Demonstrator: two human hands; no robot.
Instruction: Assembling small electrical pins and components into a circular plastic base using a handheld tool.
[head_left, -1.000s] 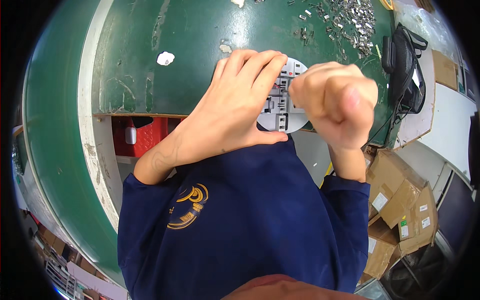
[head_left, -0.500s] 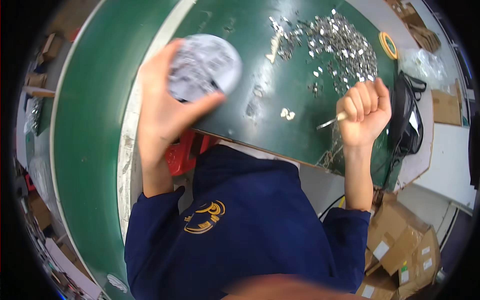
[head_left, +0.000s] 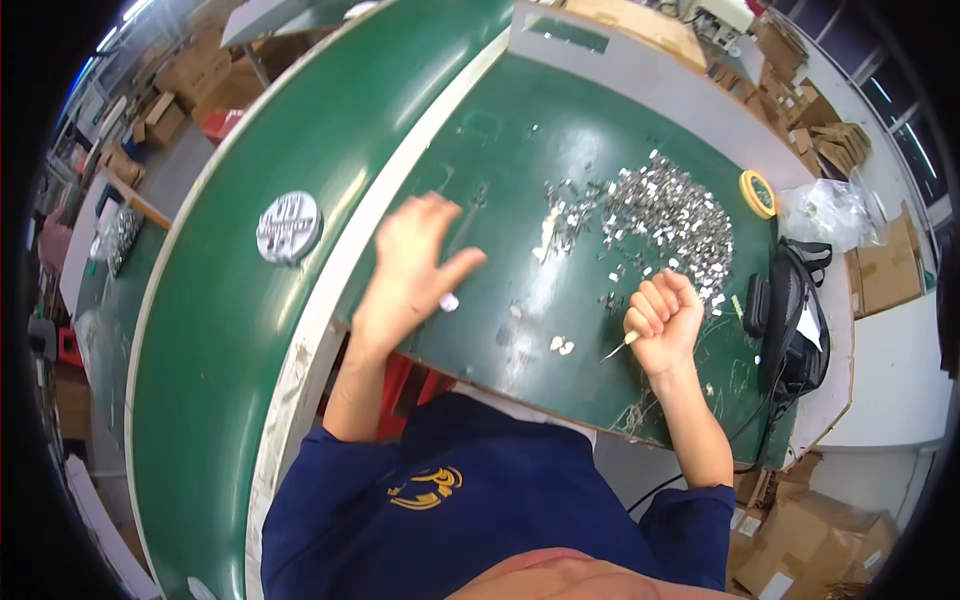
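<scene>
My left hand is over the left side of the green table, empty, its thumb and fingers spread. A round, flat grey-white disc with a dark side and printed top lies on the green conveyor belt, apart from that hand. My right hand is closed round a thin metal-tipped tool with a pale yellow handle, its tip pointing down and left. Beyond that hand spreads a heap of small shiny metal pieces.
A pale rail divides belt from table. Whitish scraps lie mid-table. At the right are a roll of yellow tape, a black bag and clear plastic wrap. Cardboard boxes stand at the lower right.
The disc has gone from my left hand to the belt, and that hand has opened. My right hand still grips the tool. The view has shifted, showing more of the far side.
</scene>
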